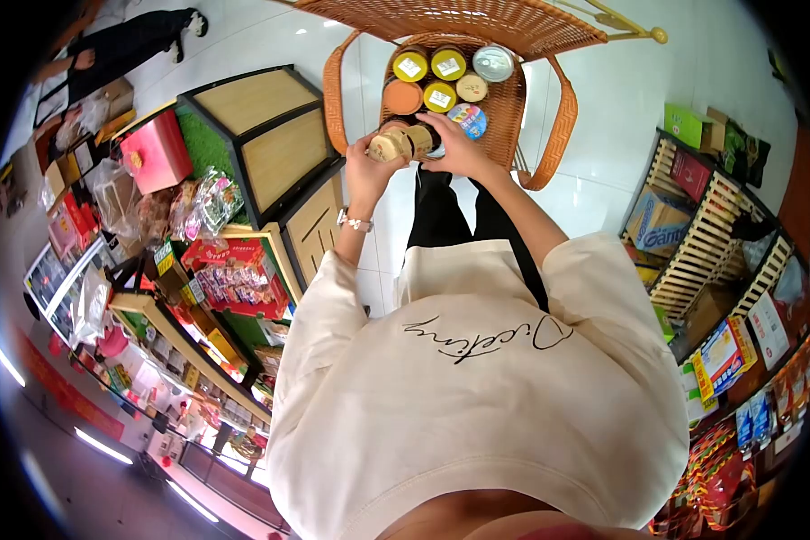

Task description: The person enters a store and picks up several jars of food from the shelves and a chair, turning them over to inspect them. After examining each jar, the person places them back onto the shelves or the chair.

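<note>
In the head view, my left hand is wrapped round a small jar with a beige-gold lid, tilted with its lid toward me. My right hand grips the same jar from the other side; its fingers partly cover the dark part near the far end. Both hands are over the front of a rattan chair. On the seat stand several jars: yellow lids with white labels, an orange lid, a silver lid, a beige lid and a blue patterned lid.
Wooden display stands with packaged goods are on the left, near a pink box. Slatted shelves with boxes and packets line the right. A person in dark trousers is at the upper left. White tiled floor surrounds the chair.
</note>
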`<state>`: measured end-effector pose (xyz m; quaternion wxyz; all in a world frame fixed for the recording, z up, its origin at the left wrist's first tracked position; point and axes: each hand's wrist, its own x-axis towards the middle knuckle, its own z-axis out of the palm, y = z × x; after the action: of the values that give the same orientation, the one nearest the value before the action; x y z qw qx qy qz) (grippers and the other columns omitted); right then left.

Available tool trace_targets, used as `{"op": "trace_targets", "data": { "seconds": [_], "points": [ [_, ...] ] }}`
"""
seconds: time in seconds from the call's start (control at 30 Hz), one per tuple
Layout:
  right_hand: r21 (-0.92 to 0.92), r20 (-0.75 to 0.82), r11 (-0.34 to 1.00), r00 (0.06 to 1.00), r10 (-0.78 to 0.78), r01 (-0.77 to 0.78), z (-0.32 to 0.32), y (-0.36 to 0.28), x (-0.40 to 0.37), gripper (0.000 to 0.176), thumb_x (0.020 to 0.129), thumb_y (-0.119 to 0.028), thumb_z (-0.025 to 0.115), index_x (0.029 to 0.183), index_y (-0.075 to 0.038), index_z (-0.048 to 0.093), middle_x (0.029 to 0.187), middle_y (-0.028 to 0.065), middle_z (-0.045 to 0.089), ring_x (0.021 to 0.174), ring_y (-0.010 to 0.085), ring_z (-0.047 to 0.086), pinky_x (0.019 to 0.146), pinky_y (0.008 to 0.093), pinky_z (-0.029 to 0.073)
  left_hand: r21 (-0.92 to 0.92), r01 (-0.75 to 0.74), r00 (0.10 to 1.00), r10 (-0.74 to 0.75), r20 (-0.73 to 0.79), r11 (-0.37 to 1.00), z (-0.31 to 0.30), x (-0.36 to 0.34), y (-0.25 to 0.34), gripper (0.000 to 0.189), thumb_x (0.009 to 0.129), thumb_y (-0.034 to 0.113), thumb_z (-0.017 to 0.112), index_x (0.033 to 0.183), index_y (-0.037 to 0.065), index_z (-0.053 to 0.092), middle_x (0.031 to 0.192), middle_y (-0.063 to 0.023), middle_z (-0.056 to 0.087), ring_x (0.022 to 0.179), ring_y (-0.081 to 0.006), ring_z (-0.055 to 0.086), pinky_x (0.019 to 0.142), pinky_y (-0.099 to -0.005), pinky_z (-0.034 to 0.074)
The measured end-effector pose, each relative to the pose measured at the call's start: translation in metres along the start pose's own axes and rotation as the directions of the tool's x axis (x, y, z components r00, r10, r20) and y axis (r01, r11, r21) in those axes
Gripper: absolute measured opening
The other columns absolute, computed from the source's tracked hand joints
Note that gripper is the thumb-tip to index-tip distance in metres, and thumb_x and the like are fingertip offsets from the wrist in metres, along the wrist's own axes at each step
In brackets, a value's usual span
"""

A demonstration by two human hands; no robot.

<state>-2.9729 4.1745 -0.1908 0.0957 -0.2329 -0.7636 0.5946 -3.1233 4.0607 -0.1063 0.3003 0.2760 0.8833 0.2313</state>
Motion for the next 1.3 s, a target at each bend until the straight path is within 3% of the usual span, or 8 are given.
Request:
{"op": "trace_targets", "data": {
  "seconds": [0.17,0.43,0.63,0.73,0.83,1.07,1.17,1.3],
  "points": [
    [-0.064,0.033,0.981,0.983,-0.18,0.182,-0.005,-0.063,0.003,0.072,0.055,-0.011,0.076,0.121,-0.015,0.048,0.117,0.0073,0.053,0.11,0.0296,0.048,0.092,0.0383,0.042,-0.245,0.092,0.996,-0.089,0.023,0.965,-0.047,-0.036,0.022,0.054,0.059,0.017,0.08,0.104,-0.007,0.058,0.089,-0.0105,0.065,0.075,-0.0128,0.062,0.07,-0.0251,0.051],
    [-0.125,0.28,0.984,0.956,-0.088,0.127,-0.013,-0.165,-0.014,0.065,0.058,-0.024,0.076,0.116,-0.014,0.05,0.103,0.0134,0.059,0.096,0.0315,0.057,0.081,0.0399,0.047,-0.054,0.243,0.967,-0.246,-0.066,0.969,-0.126,-0.111,0.079,0.07,0.063,0.044,0.076,0.11,-0.004,0.058,0.109,-0.0216,0.057,0.097,-0.0281,0.059,0.083,-0.0354,0.047],
    [0.293,0.643,0.947,0.76,-0.093,-0.131,0.022,-0.268,-0.032,0.062,0.066,-0.022,0.075,0.119,-0.005,0.049,0.103,0.0083,0.06,0.093,0.0182,0.059,0.082,0.0301,0.046,-0.574,-0.06,0.967,-0.096,-0.238,0.817,-0.181,-0.198,0.032,0.06,0.081,0.024,0.066,0.13,0.001,0.041,0.112,-0.01,0.057,0.1,-0.0151,0.055,0.084,-0.0302,0.046],
    [0.333,0.8,0.89,0.592,-0.092,-0.311,0.061,-0.305,-0.055,0.058,0.069,-0.019,0.074,0.119,-0.002,0.049,0.103,0.0042,0.059,0.094,0.0134,0.056,0.083,0.0263,0.045,-0.763,-0.354,0.887,-0.065,-0.457,0.541,-0.189,-0.258,0.019,0.068,0.085,0.033,0.062,0.137,0.004,0.029,0.122,-0.0109,0.051,0.107,-0.0179,0.051,0.09,-0.0334,0.042],
    [0.28,0.911,0.851,0.402,-0.089,-0.444,0.11,-0.332,-0.091,0.06,0.071,-0.022,0.072,0.122,-0.002,0.046,0.11,0.0054,0.057,0.099,0.0131,0.055,0.085,0.0263,0.044,-0.941,-0.293,0.94,-0.129,-0.316,0.17,-0.175,-0.324,-0.016,0.081,0.083,0.061,0.049,0.138,0.004,0.028,0.13,-0.0152,0.046,0.12,-0.0254,0.046,0.1,-0.0373,0.038],
    [0.198,0.922,0.73,-0.128,-0.365,-0.654,0.222,-0.404,-0.208,0.071,0.064,-0.039,0.065,0.117,0.003,0.047,0.099,0.0159,0.057,0.079,0.0265,0.06,0.072,0.0356,0.05,-0.92,-0.318,0.932,-0.104,-0.348,0.23,-0.185,-0.505,-0.093,0.102,0.074,0.081,0.031,0.136,0.001,0.031,0.129,-0.0195,0.048,0.117,-0.0276,0.05,0.095,-0.039,0.043],
    [0.091,0.866,0.577,-0.221,-0.448,-0.812,0.261,-0.43,-0.276,0.07,0.063,-0.039,0.065,0.115,0.004,0.047,0.098,0.0167,0.056,0.076,0.0277,0.059,0.064,0.0366,0.05,-0.841,-0.527,0.837,-0.095,-0.538,0.118,-0.17,-0.571,-0.117,0.077,0.08,0.07,0.043,0.113,0.0,0.049,0.092,-0.0107,0.057,0.088,-0.0258,0.062,0.073,-0.0407,0.051],
    [-0.43,0.51,0.297,-0.501,-0.699,-0.852,0.333,-0.429,-0.36,0.07,0.063,-0.039,0.069,0.114,0.002,0.044,0.092,0.0187,0.057,0.07,0.0316,0.057,0.055,0.0365,0.047,-0.664,-0.748,0.663,-0.063,-0.746,0.005,-0.156,-0.646,-0.129,0.084,0.081,0.063,0.048,0.132,-0.003,0.038,0.127,-0.0178,0.05,0.119,-0.0302,0.047,0.102,-0.0423,0.033]
  ]
}}
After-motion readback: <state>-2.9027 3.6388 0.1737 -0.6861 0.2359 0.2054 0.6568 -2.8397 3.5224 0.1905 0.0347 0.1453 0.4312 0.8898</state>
